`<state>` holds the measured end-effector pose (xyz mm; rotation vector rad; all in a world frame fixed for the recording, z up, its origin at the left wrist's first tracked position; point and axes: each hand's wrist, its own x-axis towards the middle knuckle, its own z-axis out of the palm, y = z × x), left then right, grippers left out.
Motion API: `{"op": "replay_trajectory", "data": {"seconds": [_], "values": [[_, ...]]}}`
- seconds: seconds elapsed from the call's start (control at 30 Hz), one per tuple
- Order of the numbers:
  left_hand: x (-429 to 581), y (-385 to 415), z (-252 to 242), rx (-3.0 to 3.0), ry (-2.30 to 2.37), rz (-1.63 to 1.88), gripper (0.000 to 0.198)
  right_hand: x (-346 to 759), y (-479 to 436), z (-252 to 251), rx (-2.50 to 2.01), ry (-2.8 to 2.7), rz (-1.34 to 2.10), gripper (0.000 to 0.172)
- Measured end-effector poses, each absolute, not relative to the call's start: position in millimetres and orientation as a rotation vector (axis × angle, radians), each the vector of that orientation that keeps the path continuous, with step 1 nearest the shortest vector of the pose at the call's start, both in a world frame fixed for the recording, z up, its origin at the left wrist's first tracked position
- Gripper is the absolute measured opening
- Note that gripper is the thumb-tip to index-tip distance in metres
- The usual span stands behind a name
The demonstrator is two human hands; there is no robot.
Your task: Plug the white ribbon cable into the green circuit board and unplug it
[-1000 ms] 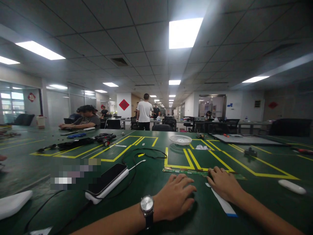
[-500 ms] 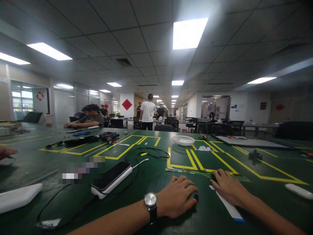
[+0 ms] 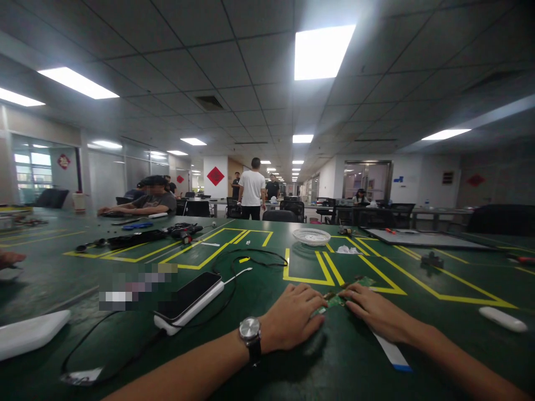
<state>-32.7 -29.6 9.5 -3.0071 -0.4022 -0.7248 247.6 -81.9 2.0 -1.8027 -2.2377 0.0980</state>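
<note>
A narrow green circuit board point(image 3: 334, 301) lies between my hands, tilted and partly covered by the fingers. My left hand point(image 3: 290, 318), with a watch on its wrist, is closed on the board's near-left end. From the right, my right hand point(image 3: 378, 312) pinches the board around its middle, and its far end shows beyond the fingers. Under the right hand's wrist runs a white flat ribbon cable point(image 3: 392, 353) with a blue tip, resting on the green table point(image 3: 334, 379).
A phone point(image 3: 190, 301) on a white power bank with black cables lies to the left. Farther back are a white basket point(image 3: 311, 236), crumpled paper point(image 3: 348, 250) and a large dark-edged panel point(image 3: 426, 239). A white oblong object point(image 3: 502, 319) lies at right. Another person's hand point(image 3: 10, 259) shows at far left.
The circuit board has shifted toward me and turned, its strip now between both hands. My left hand has moved up onto it; my right hand has moved left and closed on it.
</note>
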Motion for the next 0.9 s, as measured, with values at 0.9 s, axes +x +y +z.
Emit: {"op": "replay_trajectory", "data": {"seconds": [0.9], "values": [[-34, -24, -7, -3.170, -0.380, -0.546, 0.035, 235, -97, 15, -2.020, -2.155, -0.072, 0.023]]}}
